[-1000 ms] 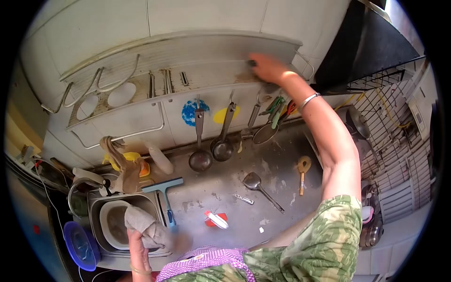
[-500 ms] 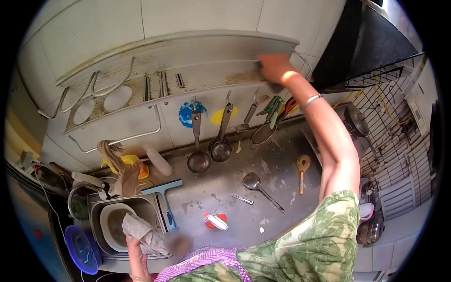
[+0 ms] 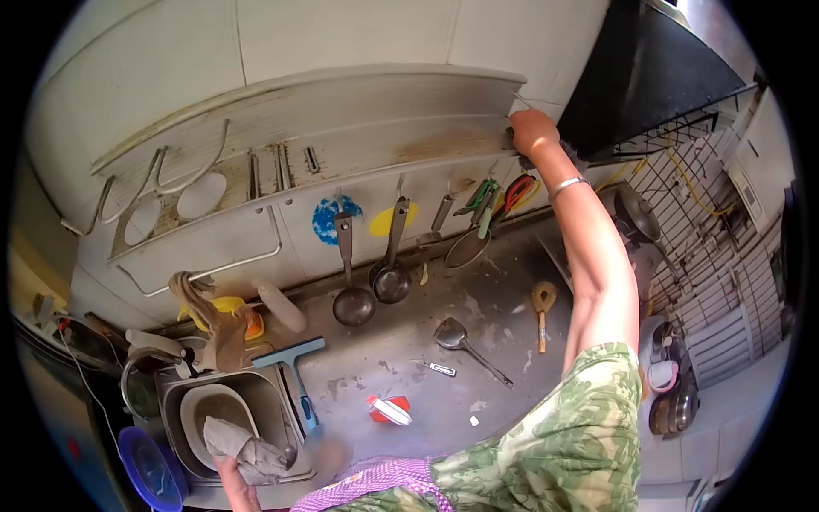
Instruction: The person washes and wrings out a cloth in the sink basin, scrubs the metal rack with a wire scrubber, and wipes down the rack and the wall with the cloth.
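My right hand [image 3: 535, 134] is closed at the right end of the metal wall shelf [image 3: 375, 141], against its stained floor. Something dark shows at its fingertips, but most of it is hidden. My left hand [image 3: 236, 485] grips a damp grey cloth [image 3: 246, 450] at the front of the sink [image 3: 277, 401]. The cloth partly covers a whitish basin [image 3: 198, 408] standing in that sink. Below the shelf hang two ladles [image 3: 354, 305] [image 3: 392, 284], a strainer [image 3: 467, 249] and scissors [image 3: 518, 193].
On the steel counter [image 3: 358, 392] lie a squeegee [image 3: 298, 384], a spatula [image 3: 465, 343], a small knife [image 3: 441, 369], a brush [image 3: 542, 311] and a red-and-white object [image 3: 390, 410]. A blue basin [image 3: 153, 469] stands left of the sink. The black hood [image 3: 648, 77] rises at the right.
My right hand has slid rightward along the shelf to its end. My left hand, still holding the cloth, has dropped slightly. The whole view has shifted a little.
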Motion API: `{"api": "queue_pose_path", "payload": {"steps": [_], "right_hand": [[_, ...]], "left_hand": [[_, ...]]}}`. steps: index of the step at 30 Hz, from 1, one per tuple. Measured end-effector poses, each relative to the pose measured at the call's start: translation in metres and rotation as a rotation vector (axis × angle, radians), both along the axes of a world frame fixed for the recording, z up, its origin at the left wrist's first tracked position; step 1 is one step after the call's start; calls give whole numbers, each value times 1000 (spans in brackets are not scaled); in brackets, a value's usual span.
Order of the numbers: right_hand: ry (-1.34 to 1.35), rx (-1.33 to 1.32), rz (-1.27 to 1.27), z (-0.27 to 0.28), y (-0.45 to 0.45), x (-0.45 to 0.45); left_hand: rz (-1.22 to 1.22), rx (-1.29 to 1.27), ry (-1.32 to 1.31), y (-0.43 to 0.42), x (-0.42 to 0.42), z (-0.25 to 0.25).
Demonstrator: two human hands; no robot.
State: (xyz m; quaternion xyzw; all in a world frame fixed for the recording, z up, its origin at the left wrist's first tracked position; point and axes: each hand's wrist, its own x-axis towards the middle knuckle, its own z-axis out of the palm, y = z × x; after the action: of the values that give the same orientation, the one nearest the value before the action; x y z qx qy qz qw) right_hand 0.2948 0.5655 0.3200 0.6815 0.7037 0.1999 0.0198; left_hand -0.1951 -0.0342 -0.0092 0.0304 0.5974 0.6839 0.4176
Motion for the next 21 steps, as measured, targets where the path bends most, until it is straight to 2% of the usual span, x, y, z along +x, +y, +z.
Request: {"api": "queue_pose_path", "payload": {"steps": [2, 4, 6, 8, 11, 15, 16, 18, 21], "right_hand": [[80, -34, 187, -3, -6, -20], [159, -68, 409, 5, -41, -55], [193, -65, 330, 2, -23, -34], [162, -33, 250, 4, -10, -13], [51, -34, 360, -3, -20, -68], [502, -152, 715, -5, -38, -105], [394, 3, 652, -15, -5, -81], [107, 94, 448, -14, 40, -38], [25, 112, 470, -13, 20, -93]], "left_hand": [[-24, -44, 19, 8, 10, 20], [37, -118, -5, 13, 18, 11], [-32, 45, 29, 33, 17, 0], [-42, 119, -10, 51, 31, 23], [-97, 85, -8, 68, 40, 40], [-109, 95, 42, 94, 63, 76], [-109, 117, 37, 92, 63, 79], [-68, 162, 3, 85, 59, 76], [-50, 147, -1, 75, 54, 68]]}}
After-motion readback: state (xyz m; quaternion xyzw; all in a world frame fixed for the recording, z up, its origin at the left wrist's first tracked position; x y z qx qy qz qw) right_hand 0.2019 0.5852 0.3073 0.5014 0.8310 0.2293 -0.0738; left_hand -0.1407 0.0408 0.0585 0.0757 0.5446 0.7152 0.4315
